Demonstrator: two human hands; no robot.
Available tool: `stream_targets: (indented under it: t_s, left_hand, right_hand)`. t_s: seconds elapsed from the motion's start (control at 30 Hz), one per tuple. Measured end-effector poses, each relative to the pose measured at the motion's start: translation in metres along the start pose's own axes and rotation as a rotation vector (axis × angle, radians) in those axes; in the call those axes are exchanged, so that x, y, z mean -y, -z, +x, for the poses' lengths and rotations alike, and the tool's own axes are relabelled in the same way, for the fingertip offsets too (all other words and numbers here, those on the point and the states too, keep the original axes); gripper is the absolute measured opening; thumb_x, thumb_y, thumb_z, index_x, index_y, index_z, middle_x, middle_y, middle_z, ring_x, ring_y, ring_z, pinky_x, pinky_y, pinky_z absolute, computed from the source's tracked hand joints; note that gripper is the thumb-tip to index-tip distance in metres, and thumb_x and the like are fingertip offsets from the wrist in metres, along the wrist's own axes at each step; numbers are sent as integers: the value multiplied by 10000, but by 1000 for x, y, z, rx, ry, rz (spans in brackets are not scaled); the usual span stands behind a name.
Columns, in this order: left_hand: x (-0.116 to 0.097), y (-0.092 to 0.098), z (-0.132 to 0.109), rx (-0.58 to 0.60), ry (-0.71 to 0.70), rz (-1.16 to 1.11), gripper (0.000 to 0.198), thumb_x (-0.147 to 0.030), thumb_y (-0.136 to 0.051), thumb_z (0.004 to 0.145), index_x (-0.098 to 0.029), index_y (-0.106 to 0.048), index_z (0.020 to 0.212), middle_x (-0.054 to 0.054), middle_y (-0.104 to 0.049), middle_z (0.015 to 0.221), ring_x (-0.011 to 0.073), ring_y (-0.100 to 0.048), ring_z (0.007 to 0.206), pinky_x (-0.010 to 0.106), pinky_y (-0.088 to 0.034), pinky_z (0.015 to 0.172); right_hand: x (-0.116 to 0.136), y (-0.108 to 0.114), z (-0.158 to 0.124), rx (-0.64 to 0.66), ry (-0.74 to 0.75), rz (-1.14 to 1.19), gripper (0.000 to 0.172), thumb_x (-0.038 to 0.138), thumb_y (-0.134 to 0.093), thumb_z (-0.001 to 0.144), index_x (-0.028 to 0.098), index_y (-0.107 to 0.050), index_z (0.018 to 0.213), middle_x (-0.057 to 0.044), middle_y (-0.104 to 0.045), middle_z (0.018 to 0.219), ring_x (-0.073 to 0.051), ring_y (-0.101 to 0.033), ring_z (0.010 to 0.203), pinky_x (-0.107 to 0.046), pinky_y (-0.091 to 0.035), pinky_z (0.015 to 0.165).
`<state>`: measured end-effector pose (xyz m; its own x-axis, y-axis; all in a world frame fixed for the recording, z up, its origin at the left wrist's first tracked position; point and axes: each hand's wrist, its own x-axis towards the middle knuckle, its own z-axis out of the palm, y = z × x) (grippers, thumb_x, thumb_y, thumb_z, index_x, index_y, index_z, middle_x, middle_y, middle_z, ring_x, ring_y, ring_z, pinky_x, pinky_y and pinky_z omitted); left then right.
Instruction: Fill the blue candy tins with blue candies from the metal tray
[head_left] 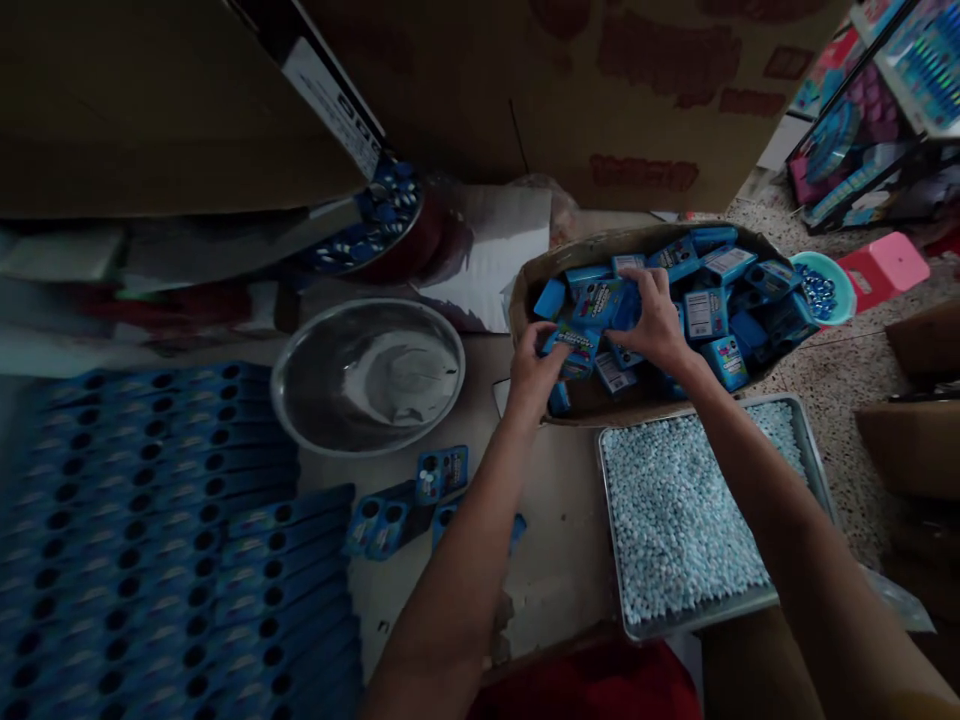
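Observation:
Both of my hands are at the left part of a cardboard box (525,290) heaped with small blue printed packets. My left hand (534,368) has its thumb and fingers closed on a blue packet (576,348) by the box's near left rim. Just to its right, my right hand (654,325) reaches down into the heap. Its fingers are bent around a blue packet (626,305), which they partly hide. More packets (705,312) lie jumbled to the right, some showing white label sides.
A metal tray (626,625) of pale blue and white pellets lies nearest me. To the left are a metal bowl (289,410), several loose packets (442,472) and long rows of blue packets (150,540). Beyond the box is a turquoise bowl (847,295); large cartons (637,100) stand behind.

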<state>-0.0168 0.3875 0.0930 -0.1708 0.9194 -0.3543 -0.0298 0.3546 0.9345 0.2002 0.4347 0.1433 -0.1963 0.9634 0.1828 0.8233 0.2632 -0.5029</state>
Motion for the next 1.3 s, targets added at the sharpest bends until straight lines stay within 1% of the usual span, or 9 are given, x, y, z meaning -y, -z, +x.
stream_targets:
  t_s: [0.23,0.4,0.53,0.63,0.77,0.87,1.03,1.17,1.3]
  left_hand:
    - [-13,2,-62,154,309,-355,262,-318,-878,821,-203,-731,1004,43,-796,1043,204,-780,935,335,-720,764]
    - [-12,-16,-110,108,461,-625,166,-308,-798,971,-168,-723,925,97,-805,1100,261,-796,1111,477,-744,973]
    - [-7,-31,-153,138,468,-625,150,-188,-688,900,-152,-769,1020,109,-823,1101,299,-808,1152,552,-717,1046]
    - [-2,-33,-190,255,457,-587,326,-165,-691,799,-145,-803,1105,113,-835,1182,300,-806,1187,529,-695,1092]
    - [13,-27,-238,473,436,-506,572,-117,-782,682,-188,-823,1248,93,-816,1345,281,-790,1253,411,-658,1139]
    - [31,-30,-265,521,481,-445,734,-85,-906,590,-239,-814,1302,66,-830,1296,252,-815,1157,336,-653,1080]
    - [64,-51,-292,491,375,-224,795,-215,-1032,565,-226,-799,1325,70,-838,1113,249,-801,964,335,-653,888]
    - [81,-61,-301,268,98,90,504,-286,-1001,590,-224,-851,1068,20,-738,888,232,-697,853,317,-594,814]
    - [90,-64,-304,70,-83,148,314,-321,-924,650,-231,-778,913,35,-687,1022,231,-658,996,287,-556,921]
  right_hand:
    - [0,61,-69,-44,-3,143,1096,311,-990,659,245,-512,1643,-151,-540,1504,-377,-548,1417,-532,-580,1141]
    - [-19,89,-136,-153,-272,559,841,512,-914,709,242,-673,1468,-124,-664,1408,-337,-655,1263,-521,-605,1037]
    - [-9,70,-228,-171,-559,1022,716,677,-749,770,222,-710,1322,-111,-771,1179,-315,-730,1049,-465,-610,886]
    - [13,41,-302,-198,-636,1143,777,639,-893,661,262,-689,1308,-113,-763,1272,-329,-731,1121,-459,-615,913]
    - [27,14,-370,-142,-599,1105,1027,497,-1030,565,306,-566,1461,-108,-713,1369,-326,-717,1203,-471,-629,985]
    - [15,11,-394,-114,-480,864,915,475,-970,659,292,-546,1449,-123,-664,1419,-326,-689,1268,-486,-616,1036]
    - [-10,11,-415,-40,-404,631,846,447,-888,699,271,-516,1439,-137,-656,1397,-352,-677,1258,-552,-593,1073]
    - [-13,17,-431,41,-458,578,890,418,-854,677,257,-495,1476,-146,-658,1408,-360,-678,1242,-557,-601,1062]
    - [-16,36,-443,52,-454,744,930,394,-796,689,252,-510,1563,-173,-583,1593,-383,-592,1453,-551,-560,1161]
